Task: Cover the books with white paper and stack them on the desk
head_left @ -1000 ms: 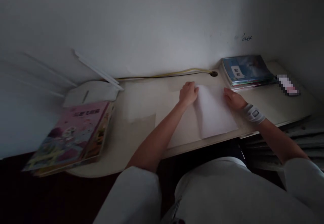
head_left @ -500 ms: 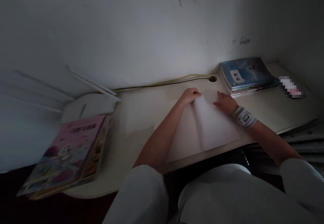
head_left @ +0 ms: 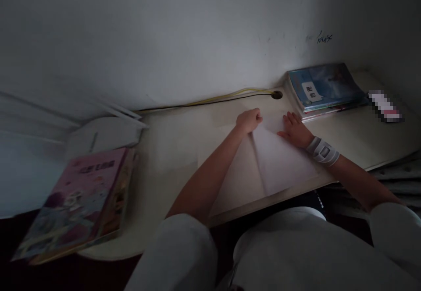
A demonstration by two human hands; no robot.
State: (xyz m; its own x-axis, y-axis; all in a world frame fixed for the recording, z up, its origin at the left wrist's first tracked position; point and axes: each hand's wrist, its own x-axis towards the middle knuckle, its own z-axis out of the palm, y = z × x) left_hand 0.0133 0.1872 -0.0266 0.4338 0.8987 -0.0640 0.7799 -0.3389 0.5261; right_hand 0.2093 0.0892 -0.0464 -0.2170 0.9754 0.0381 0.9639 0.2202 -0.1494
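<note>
Head view — left hand clenched on white paper, right hand splayed flat.

A stack of blue-covered books lies at the back right corner of the bench, beside a pixelated object. A pink picture book overhangs the left end, and a yellow cable runs along the back edge to a round grommet.

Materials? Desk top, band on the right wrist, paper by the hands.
The desk top looks like laminated board: smooth, pale, faint sheen; core hidden. The wrist band seems fabric, matt grey-white, with a small dark panel, perhaps plastic. The paper looks plain, matt and white, thin enough to show a crease.
</note>
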